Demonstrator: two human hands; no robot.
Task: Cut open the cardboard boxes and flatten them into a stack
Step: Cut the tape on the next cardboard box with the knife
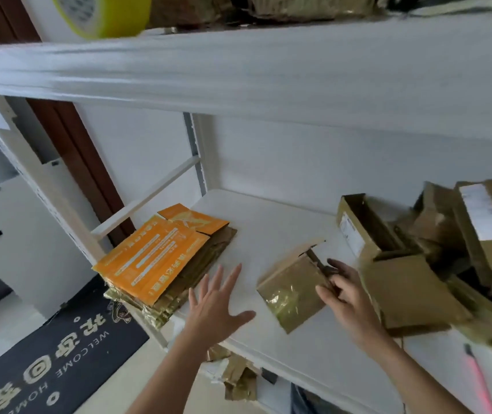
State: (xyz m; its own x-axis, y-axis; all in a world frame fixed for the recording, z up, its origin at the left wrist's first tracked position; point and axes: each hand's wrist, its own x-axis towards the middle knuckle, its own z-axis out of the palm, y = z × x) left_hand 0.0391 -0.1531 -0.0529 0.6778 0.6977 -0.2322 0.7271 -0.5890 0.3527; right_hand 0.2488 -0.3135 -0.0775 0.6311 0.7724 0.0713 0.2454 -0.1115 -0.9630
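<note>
Head view: a small box (291, 289) sits mid-shelf (268, 222), likely pulled out for cutting, between the flattened stack (161, 261) at left and the uncut boxes (436, 255) at right. The right hand (346, 294) curls round a dark tool, probably a knife, at the box's right edge. The left hand (219, 306) hovers spread, holding nothing.
</note>
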